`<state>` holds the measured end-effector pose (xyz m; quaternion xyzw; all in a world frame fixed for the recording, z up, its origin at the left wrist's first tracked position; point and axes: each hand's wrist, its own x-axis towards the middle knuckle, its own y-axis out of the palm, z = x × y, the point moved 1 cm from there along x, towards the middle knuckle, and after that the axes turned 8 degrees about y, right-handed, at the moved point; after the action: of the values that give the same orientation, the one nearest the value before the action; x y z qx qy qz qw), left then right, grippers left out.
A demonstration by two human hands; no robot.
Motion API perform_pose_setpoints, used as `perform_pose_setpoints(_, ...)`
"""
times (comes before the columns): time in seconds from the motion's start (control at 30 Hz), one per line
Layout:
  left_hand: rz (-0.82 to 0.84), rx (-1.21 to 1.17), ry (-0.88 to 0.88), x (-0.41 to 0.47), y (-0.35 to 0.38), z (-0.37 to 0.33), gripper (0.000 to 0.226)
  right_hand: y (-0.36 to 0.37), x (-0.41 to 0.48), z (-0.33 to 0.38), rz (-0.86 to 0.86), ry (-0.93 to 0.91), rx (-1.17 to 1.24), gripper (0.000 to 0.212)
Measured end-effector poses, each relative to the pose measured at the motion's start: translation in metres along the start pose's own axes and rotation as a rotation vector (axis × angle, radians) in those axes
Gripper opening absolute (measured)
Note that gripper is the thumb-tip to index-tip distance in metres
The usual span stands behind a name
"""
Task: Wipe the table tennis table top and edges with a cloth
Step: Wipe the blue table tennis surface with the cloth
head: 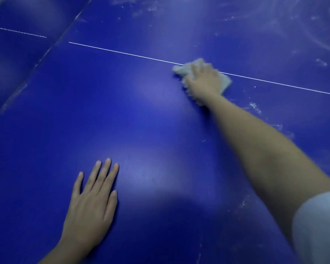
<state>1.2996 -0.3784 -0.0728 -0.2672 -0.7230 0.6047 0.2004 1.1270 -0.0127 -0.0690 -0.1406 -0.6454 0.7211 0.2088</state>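
Right hand (203,80) is stretched way out across the blue table (141,111), planted on top of a crumpled pale cloth (181,69). It's motion-blurred, but the fingers look bent down into the cloth, gripping it against the surface. The cloth sits right on the thin white line (122,52) that crosses the top, with bits poking out on both sides of the hand.

Left hand (90,204) is flat on the table near the bottom of the view, palm down, fingers straight and a little spread, holding nothing. It's well apart from the cloth.

White dusty smears (255,107) show just right of the forearm and across the far right of the top. A seam (46,52) runs diagonally at the left. A light sleeve (318,225) peeks in at the bottom right.
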Motion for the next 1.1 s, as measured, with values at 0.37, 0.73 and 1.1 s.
perform_pose_setpoints(0.37, -0.024, 0.020, -0.008, -0.002, 0.003, -0.003, 0.056, -0.013, -0.163, -0.050, 0.153, -0.109, -0.011, 0.052)
perform_pose_setpoints(0.73, -0.001, 0.036, -0.019, -0.003, 0.005, -0.003, 0.058, -0.017, -0.260, -0.041, 0.180, -0.491, 0.055, 0.056)
perform_pose_setpoints(1.1, -0.018, 0.010, -0.021, -0.003, 0.007, -0.001, 0.057, -0.023, -0.043, -0.186, 0.025, 0.548, 0.033, 0.053)
